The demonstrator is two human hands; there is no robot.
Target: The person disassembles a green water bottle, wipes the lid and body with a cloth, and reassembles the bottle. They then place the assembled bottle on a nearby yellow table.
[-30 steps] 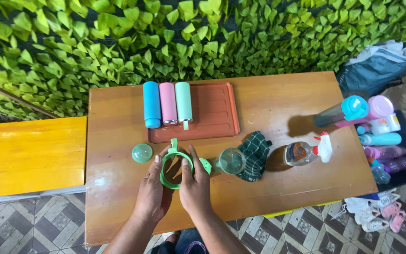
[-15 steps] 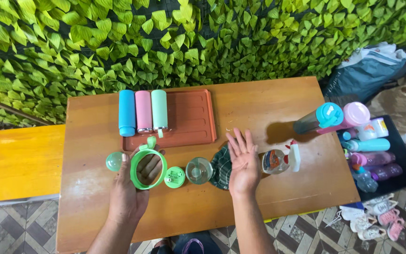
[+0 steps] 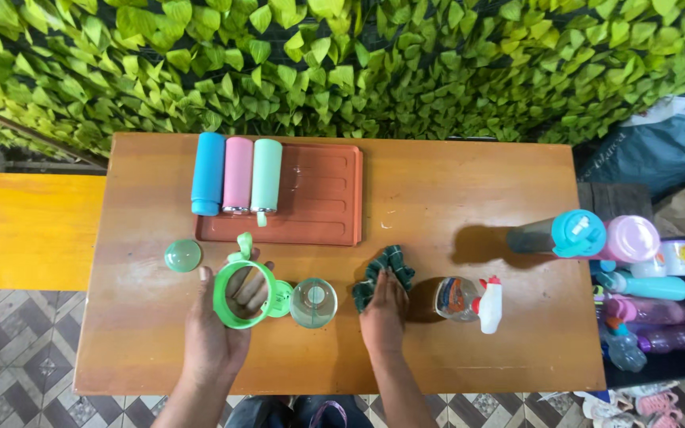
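Bright green ring-shaped lid frame (image 3: 241, 295) with a paler green strap. Pale mint dome cap (image 3: 182, 255) at its 10 o'clock. Clear round insert (image 3: 313, 302) at 3 o'clock. Dark green checked cloth (image 3: 383, 279). Blue bottle (image 3: 208, 173), pink bottle (image 3: 238, 174), mint bottle (image 3: 265, 175) on terracotta-red ridged tray (image 3: 319, 194). Clear spray bottle (image 3: 469, 303), white head, red nozzle. Honey-brown wooden table (image 3: 453, 182). Leafy green wall (image 3: 342, 63) at 12 o'clock.

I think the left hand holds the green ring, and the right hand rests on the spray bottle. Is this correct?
Not quite. In the head view the right hand rests on the dark green cloth; the spray bottle lies apart, untouched. The left hand does hold the green ring.
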